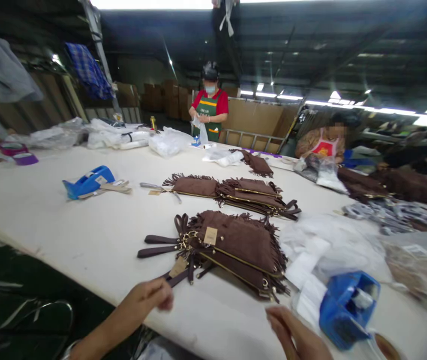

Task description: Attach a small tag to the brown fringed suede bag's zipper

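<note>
Near the front edge of the table, a stack of brown fringed pouches lies with gold zippers, brown wrist straps and a tan hang tag on top. My left hand hovers just below the straps at the left end, its fingers loosely bent and a little blurred, with nothing visible in them. To the right, my right hand is held apart from the stack's lower right corner, fingers stretched out and holding nothing. A blue tape dispenser stands beside my right hand.
More fringed pouches lie behind the stack. Another blue tape dispenser rests at left with paper tags. Clear plastic bags spread at right. A co-worker in a green apron stands across the white table; another person works at right.
</note>
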{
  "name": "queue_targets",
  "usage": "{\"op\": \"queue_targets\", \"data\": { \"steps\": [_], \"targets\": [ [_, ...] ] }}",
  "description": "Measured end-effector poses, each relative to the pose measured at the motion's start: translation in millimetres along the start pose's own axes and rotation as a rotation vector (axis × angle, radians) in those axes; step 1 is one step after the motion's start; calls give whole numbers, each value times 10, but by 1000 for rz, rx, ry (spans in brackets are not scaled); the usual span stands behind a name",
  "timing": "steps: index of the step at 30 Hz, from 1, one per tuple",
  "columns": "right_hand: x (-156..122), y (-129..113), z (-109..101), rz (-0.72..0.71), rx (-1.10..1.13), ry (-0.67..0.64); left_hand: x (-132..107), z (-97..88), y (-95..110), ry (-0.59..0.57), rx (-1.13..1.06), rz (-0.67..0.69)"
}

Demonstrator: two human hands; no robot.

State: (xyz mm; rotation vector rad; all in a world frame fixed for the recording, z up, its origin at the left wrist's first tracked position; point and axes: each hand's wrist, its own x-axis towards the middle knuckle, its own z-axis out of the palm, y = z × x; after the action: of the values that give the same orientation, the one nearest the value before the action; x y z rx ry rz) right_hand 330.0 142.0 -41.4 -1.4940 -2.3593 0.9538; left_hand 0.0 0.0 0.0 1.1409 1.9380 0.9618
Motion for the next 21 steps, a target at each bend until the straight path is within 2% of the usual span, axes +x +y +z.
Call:
{"op": "queue_targets", "data": {
  "steps": [1, 3, 6, 9, 11, 14, 18, 21],
  "targets": [
    [188, -128, 27, -105, -21, -2, 128, 10, 27, 13, 70, 70],
    [617, -402, 109, -346, -192, 81, 471, 92, 94, 178, 288, 261],
    [1188, -671, 256, -436, -470, 186, 956, 332, 168, 262, 453, 368],
    [1494, -648, 355, -545, -685, 193, 1204, 584, 171, 295, 575, 467],
    [1569, -576, 355, -640, -798, 201, 1277, 690, 169, 298, 591, 515],
    [1567, -605, 225, -693, -845, 220, 1334, 705, 230, 317, 426, 503],
    [1435, -826, 32, -728, -775, 330, 1240, 505, 343, 315, 34, 575],
    [1300, -811, 161, -844, -681, 462, 987, 308, 220, 252, -88, 578]
  ]
}}
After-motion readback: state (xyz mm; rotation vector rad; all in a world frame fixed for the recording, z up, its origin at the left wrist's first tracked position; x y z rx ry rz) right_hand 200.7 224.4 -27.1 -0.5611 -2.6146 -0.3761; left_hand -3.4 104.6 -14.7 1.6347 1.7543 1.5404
